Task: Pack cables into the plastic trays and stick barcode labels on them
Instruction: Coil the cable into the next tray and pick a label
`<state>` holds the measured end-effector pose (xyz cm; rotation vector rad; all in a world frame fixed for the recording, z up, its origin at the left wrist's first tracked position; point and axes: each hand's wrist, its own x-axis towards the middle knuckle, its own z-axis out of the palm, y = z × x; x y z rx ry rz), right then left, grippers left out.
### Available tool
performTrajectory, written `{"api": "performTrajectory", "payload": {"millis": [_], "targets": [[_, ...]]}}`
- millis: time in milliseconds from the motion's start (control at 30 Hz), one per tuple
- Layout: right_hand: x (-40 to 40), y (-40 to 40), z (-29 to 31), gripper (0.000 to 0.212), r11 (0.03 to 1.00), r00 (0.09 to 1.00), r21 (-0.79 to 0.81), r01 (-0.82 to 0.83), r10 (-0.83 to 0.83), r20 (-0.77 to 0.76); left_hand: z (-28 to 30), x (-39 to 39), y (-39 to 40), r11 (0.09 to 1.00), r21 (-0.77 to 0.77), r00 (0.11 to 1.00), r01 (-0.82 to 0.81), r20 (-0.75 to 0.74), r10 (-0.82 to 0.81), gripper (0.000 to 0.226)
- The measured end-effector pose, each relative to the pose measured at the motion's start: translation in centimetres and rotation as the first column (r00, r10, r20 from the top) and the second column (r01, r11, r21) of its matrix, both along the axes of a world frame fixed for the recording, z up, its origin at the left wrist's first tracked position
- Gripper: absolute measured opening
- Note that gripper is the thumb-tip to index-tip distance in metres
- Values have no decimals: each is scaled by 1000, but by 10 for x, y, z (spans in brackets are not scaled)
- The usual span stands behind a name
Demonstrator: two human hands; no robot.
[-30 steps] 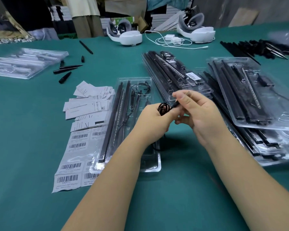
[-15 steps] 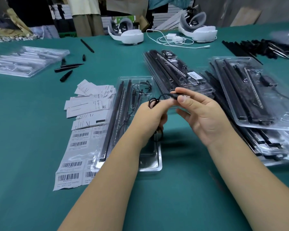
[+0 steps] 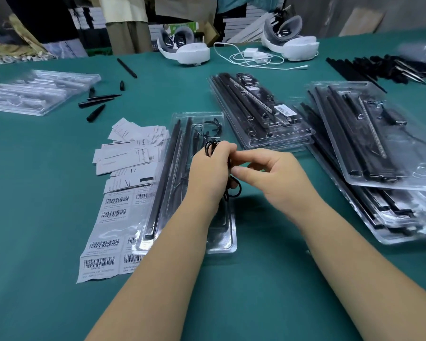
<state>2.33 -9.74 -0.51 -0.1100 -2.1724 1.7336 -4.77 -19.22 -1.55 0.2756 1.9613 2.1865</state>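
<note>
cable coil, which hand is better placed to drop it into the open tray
Left, probably. The left hand already grips the cable coil and sits directly over the open tray. The right hand is off the tray's right edge, only pinching at the cable near the left fingers.

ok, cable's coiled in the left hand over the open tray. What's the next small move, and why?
Probably lower the coiled thin black cable into the clear plastic tray right beneath. The left hand grips the loops, the right hand pinches at them beside it, and the tray's long black bars already sit in their slots, so seating the coil looks like what remains.
</note>
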Motion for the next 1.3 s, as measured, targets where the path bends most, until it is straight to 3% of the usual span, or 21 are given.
{"api": "performTrajectory", "payload": {"millis": [67,200,300,400,533,600,800,900,967,1033,1200,1300], "targets": [[-1,-2,-1,30,999,999,20,45,-45,14,-1,3,2,996,-66,993,-59,-105,52,30],[-2,-7,-2,24,987,996,-143,69,-59,72,-2,11,3,974,-205,930,-100,-366,18,29],[-3,-8,-4,28,967,992,-255,23,11,128,1,13,4,989,-118,926,-95,-375,44,22],[-3,-6,-6,32,925,971,-361,-115,182,157,3,14,3,994,-103,936,-43,-352,4,20],[-3,0,-7,31,724,922,-639,-259,383,61,6,18,3,998,-57,952,10,-306,-27,15],[-3,0,-7,33,659,909,-700,-275,415,34,8,20,3,998,-60,955,5,-297,-23,13],[-4,-10,-11,25,770,944,-578,-270,331,-1,16,26,-1,997,-75,966,-10,-258,-10,15],[-1,-7,-8,9,910,958,-338,-240,279,71,18,27,-1,995,-97,964,15,-264,-40,29],[0,-9,-6,11,970,970,-148,-191,209,124,18,26,0,995,-100,966,24,-252,-48,23],[0,-12,-5,13,987,980,-72,-146,154,126,14,24,0,994,-108,960,31,-275,-60,16],[-1,-10,-4,20,992,986,7,-128,127,108,4,17,6,974,-227,935,-4,-347,-77,38],[-4,-10,-6,18,988,975,-18,-152,152,164,4,15,8,958,-287,955,-14,-286,-72,33]]}}
